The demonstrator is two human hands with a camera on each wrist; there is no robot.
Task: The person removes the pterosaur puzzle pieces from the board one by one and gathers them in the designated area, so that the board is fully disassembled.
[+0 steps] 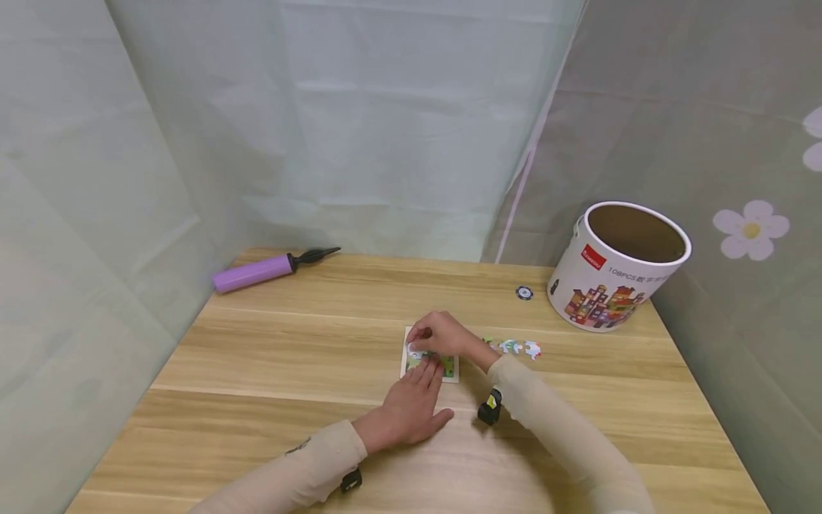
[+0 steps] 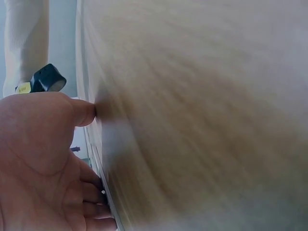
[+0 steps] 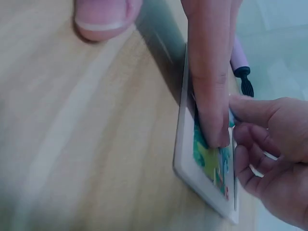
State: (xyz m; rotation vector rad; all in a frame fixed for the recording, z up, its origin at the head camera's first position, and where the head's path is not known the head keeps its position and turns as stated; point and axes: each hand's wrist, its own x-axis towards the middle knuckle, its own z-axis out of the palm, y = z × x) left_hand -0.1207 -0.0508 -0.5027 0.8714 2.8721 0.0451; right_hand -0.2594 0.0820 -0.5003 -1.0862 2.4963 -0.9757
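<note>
A small jigsaw puzzle in a pale frame [image 1: 452, 380] lies on the wooden table, its printed surface partly covered by both hands. My left hand [image 1: 414, 403] rests on the puzzle with straight fingers, thumb spread toward the table. In the right wrist view, the left fingers [image 3: 209, 72] press on the green picture area. At the puzzle's far left corner, my right hand [image 1: 443, 334] pinches a pale puzzle piece [image 1: 414, 351] between thumb and fingers. Much of that piece is hidden. Several loose puzzle pieces [image 1: 511, 346] lie just right of the frame, partly behind the right wrist.
A white bucket [image 1: 578, 285] with printed blocks stands at the back right. Near it lies a dark round chip [image 1: 524, 293]. A purple hand pump [image 1: 253, 273] with a black nozzle rests at the back left. Fabric walls [image 1: 398, 128] surround the table [image 1: 289, 350].
</note>
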